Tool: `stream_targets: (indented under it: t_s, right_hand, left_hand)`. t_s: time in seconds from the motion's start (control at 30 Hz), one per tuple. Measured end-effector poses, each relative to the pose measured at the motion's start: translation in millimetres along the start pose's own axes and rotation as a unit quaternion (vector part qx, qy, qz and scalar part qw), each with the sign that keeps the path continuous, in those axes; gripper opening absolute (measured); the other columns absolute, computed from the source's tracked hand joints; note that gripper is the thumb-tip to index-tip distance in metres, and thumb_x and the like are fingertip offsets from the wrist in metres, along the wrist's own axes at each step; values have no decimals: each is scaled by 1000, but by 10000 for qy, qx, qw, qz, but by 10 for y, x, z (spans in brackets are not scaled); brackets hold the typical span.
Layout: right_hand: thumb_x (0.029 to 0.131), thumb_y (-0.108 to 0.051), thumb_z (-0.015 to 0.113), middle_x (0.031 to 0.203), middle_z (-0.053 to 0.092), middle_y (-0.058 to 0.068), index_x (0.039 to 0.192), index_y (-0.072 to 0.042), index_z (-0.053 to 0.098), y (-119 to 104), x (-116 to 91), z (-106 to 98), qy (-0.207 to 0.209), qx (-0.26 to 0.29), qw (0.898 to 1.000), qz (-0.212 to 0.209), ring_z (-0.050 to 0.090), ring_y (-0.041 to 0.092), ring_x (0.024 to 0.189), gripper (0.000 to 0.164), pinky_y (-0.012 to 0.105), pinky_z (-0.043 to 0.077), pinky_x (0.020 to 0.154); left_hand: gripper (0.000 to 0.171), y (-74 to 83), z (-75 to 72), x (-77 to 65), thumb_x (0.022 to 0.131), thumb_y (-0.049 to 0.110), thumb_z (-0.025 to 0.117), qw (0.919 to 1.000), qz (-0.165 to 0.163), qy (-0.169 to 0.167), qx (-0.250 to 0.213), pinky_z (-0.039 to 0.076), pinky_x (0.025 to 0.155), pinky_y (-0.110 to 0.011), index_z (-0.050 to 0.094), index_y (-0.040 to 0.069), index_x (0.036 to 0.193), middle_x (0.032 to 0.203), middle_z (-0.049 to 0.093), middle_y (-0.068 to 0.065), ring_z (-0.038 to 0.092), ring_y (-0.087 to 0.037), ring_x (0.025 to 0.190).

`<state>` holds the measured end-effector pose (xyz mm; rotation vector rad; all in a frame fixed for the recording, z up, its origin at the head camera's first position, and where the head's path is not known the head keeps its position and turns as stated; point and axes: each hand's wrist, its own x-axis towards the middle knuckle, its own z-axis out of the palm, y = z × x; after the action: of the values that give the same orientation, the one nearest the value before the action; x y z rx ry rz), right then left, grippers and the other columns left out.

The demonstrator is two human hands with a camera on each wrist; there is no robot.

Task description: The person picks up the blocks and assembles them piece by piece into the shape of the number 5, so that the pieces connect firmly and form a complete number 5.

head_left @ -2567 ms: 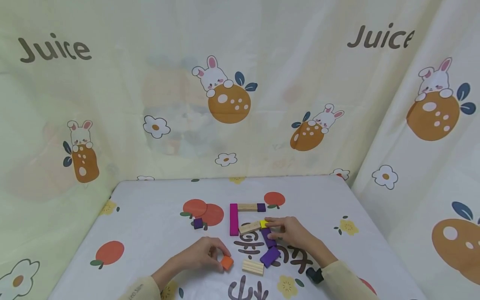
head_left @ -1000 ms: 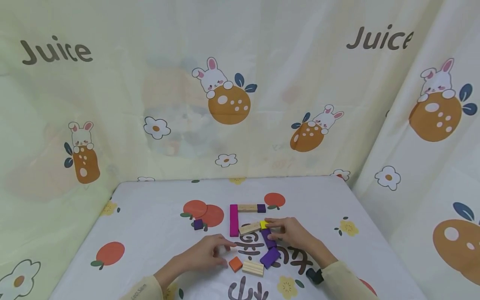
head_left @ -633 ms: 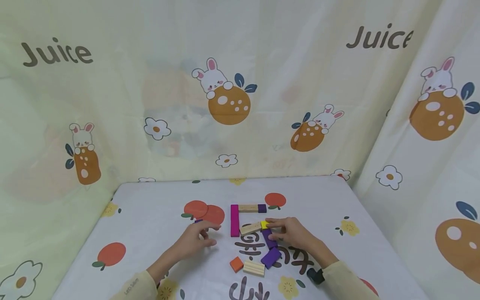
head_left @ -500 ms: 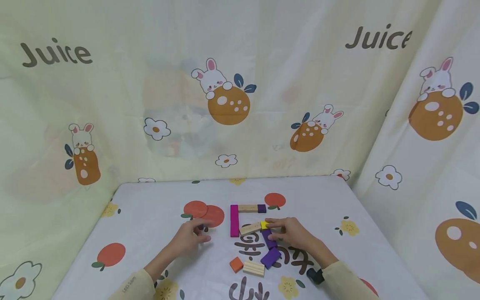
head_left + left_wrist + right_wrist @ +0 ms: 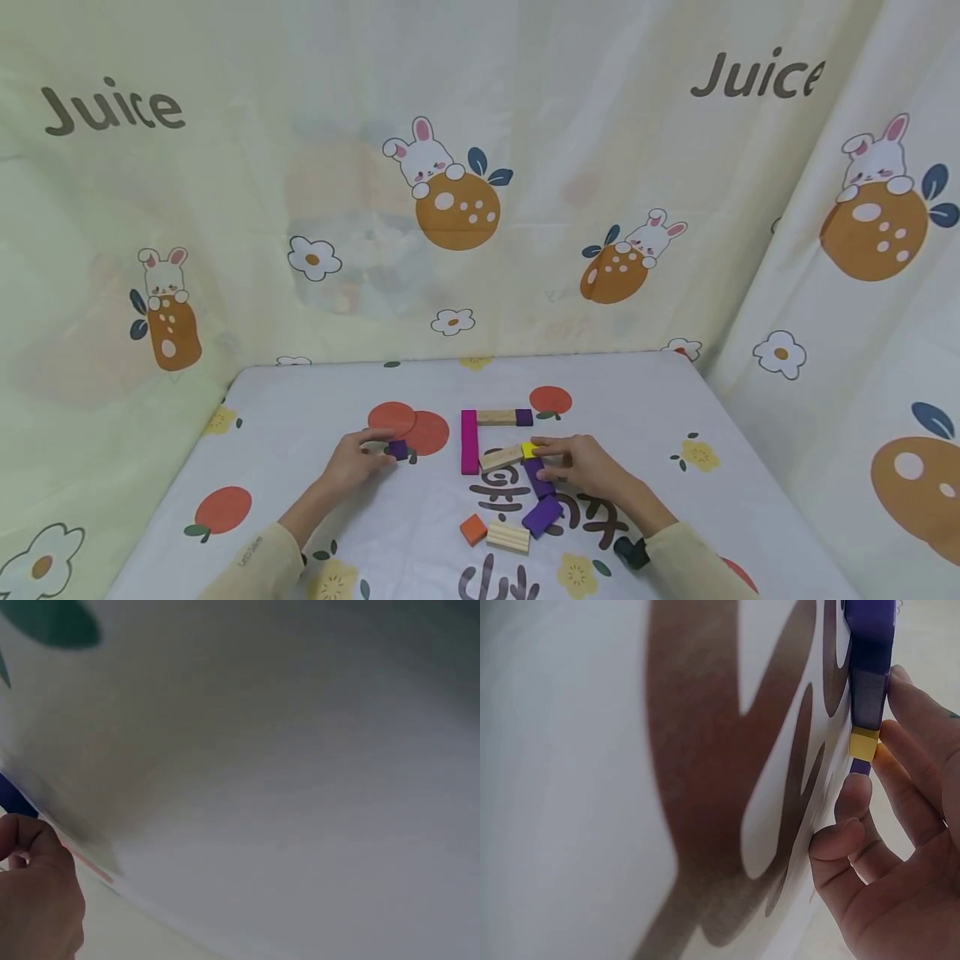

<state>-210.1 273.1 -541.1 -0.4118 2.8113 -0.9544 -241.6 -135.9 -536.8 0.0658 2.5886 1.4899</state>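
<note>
In the head view my left hand (image 5: 354, 461) pinches a small dark purple cube (image 5: 397, 450) at the left, with the index finger at its far side and the thumb near its near side. The left wrist view catches only part of that hand (image 5: 37, 885) beside a dark blue-purple block (image 5: 15, 799). My right hand (image 5: 588, 467) rests at the block row, its index fingertip on a yellow cube (image 5: 528, 450) and its thumb against a purple block (image 5: 537, 478). The right wrist view shows these fingers along the yellow cube (image 5: 863, 744), the other fingers loosely bent.
A magenta bar (image 5: 469, 442) joins a plain wood block (image 5: 496, 417), ending in a dark purple cube (image 5: 524, 417), and a slanted wood block (image 5: 500, 457). Nearer lie a purple block (image 5: 542, 516), a ridged wood block (image 5: 507, 537) and an orange block (image 5: 473, 529). A black object (image 5: 632, 552) sits by the right sleeve.
My left hand has let go of the orange block beside the ridged wood block, then moved far left to the dark purple cube. The right hand stays in place.
</note>
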Motion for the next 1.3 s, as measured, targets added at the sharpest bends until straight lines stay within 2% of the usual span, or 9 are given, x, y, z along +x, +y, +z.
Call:
stream_targets:
  t_s: [0.1,0.3,0.43,0.63,0.8,0.93,1.03,1.17,1.3]
  right_hand:
    - [90,-27,85,151,65,0,129,-16,78,-6,4,-3,19,25,10000,0,61,12,100,41,18,46,68]
    - [90,-26,85,151,65,-1,129,-17,78,-17,12,-4,68,21,10000,59,65,17,116,41,18,47,71]
    - [90,-26,85,151,66,-1,129,-17,78,-16,18,-3,73,17,10000,56,65,15,111,41,18,47,70]
    - [90,-27,85,151,66,-1,129,-17,78,-8,14,4,5,52,10000,20,55,10,84,40,19,44,65]
    - [90,-29,85,150,66,-1,128,-17,78,-2,3,6,-19,42,10000,29,51,10,77,40,20,43,63]
    - [90,-28,84,150,66,-1,129,-17,78,0,0,-2,-23,17,10000,6,50,10,75,40,20,42,62]
    - [91,-28,84,150,66,-1,129,-17,78,-1,1,-13,-20,5,10000,-19,50,10,74,40,19,42,62]
    - [91,-28,84,151,66,0,129,-16,78,6,7,-19,-18,-1,10000,-45,50,9,75,41,19,43,63]
    - [91,-29,84,151,65,-1,129,-17,78,23,15,-8,-38,-7,10000,-58,49,8,74,41,19,42,62]
  left_hand:
    - [46,12,-15,10,84,2,83,9996,5,110,275,51,112,-56,75,6,129,138,71,-17,57,-40,136]
    - [40,21,1,21,85,3,84,9980,135,190,581,52,109,-56,77,4,124,140,68,-19,59,-42,134]
    - [38,22,23,18,85,3,83,9964,282,283,754,52,108,-56,77,2,123,137,69,-20,60,-40,132]
    - [39,-31,25,27,86,6,84,9963,224,263,783,51,91,-37,77,3,124,138,69,-19,61,-28,110]
    - [39,-39,27,31,87,6,85,9989,223,88,403,44,70,-24,77,7,125,130,73,-15,56,-18,89]
    - [38,7,37,6,88,6,84,9988,331,-312,152,43,59,-23,77,10,125,127,70,-13,52,-15,72]
    - [37,49,54,-28,89,7,83,9932,684,-867,371,42,59,-22,77,11,125,125,71,-11,49,-13,70]
    - [35,88,104,-86,88,7,83,9741,1310,-1626,870,41,61,-20,78,10,123,113,77,-8,48,-9,69]
    - [33,135,171,-152,88,6,83,9555,1617,-2182,1148,45,63,-18,80,12,120,110,75,-4,53,-6,69]
